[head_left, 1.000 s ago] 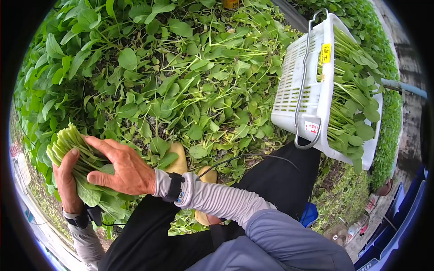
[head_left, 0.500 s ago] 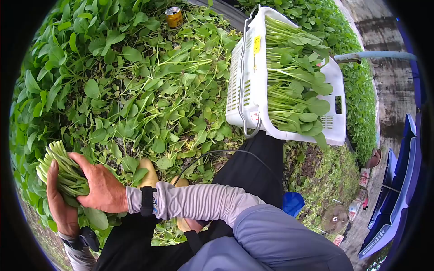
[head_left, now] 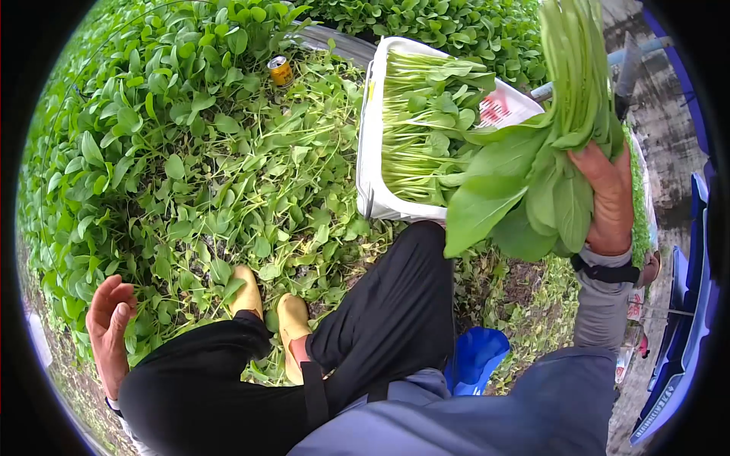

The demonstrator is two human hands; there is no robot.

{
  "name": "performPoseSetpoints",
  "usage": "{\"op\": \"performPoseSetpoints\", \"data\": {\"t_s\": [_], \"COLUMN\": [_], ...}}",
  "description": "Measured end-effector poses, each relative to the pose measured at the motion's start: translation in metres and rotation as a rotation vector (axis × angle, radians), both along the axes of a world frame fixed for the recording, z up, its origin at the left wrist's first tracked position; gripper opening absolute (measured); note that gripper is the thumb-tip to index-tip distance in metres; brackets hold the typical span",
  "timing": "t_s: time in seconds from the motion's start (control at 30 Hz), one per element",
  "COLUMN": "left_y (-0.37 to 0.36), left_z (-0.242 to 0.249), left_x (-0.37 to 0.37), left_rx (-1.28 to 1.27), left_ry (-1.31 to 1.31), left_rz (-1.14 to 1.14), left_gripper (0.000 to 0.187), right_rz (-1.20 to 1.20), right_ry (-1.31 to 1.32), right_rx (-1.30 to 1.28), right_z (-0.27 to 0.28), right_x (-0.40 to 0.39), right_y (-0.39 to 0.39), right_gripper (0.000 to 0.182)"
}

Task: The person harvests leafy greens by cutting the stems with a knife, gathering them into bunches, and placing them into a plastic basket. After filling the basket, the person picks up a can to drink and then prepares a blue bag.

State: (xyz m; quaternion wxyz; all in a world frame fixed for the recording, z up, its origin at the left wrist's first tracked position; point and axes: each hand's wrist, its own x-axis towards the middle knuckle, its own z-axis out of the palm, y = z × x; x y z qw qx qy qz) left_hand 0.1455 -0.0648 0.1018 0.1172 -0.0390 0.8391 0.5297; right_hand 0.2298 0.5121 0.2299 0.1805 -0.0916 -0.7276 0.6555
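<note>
Bunch of leafy greens (head_left: 572, 114): located at the upper right of the view, in the grasp of the right hand (head_left: 610, 194). The pale stems point to the top of the view; the broad leaves spread toward the lower left and overlap part of the basket in the view.

Right hand: fingers closed around the bunch; the fingers behind it are partly hidden. A dark strap (head_left: 604, 270) encircles the wrist.

Left hand (head_left: 110, 327): released, fingers loosely curled, beside the growing plants (head_left: 91, 182) at the left. It grasps nothing visible.

Basket (head_left: 368, 171): white, loaded with greens (head_left: 418, 125) laid side by side. Red marking (head_left: 498, 109) shows on its inner surface; the characters cannot be read reliably.

Can (head_left: 280, 74): orange-yellow, with dark print too small to read; it sits among the plants at the upper left of the basket.

Blue panel (head_left: 669, 399): at the lower right edge, bearing a line of white lettering, illegible at this size.

Yellow shoes (head_left: 292, 327): worn by the person, among loose leaves on the ground.
</note>
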Motion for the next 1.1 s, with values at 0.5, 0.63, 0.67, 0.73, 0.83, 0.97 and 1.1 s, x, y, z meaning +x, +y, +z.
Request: {"op": "performPoseSetpoints", "data": {"t_s": [0.5,0.63,0.67,0.73,0.83,0.97,1.1], "left_y": [0.023,0.004,0.001,-0.011,-0.002,0.075,0.128], "left_z": [0.012,0.007,0.006,-0.005,-0.002,0.066,0.148], "left_x": [0.190,0.204,0.209,0.216,0.210,0.163,0.161], "left_rx": [-0.657,-0.687,-0.713,-0.734,-0.740,-0.522,-0.763], "left_ry": [0.317,0.314,0.293,0.269,0.460,0.446,0.939], "left_rz": [-0.094,-0.100,-0.081,-0.057,-0.041,0.158,-0.321], "left_gripper": [0.048,0.050,0.051,0.052,0.049,0.040,0.048], "right_rz": [0.652,0.853,0.892,0.900,0.928,0.880,0.858], "right_ry": [-0.095,-0.174,-0.199,-0.183,-0.206,-0.252,-0.258], "right_rx": [0.994,0.829,0.790,0.780,0.829,0.967,0.920], "right_z": [-0.133,-0.176,-0.189,-0.212,-0.236,-0.209,-0.205], "right_x": [-0.058,-0.076,-0.079,-0.083,-0.091,-0.084,-0.076], "right_y": [0.093,0.099,0.100,0.103,0.104,0.094,0.090], "right_gripper": [0.087,0.091,0.091,0.091,0.091,0.092,0.091]}}
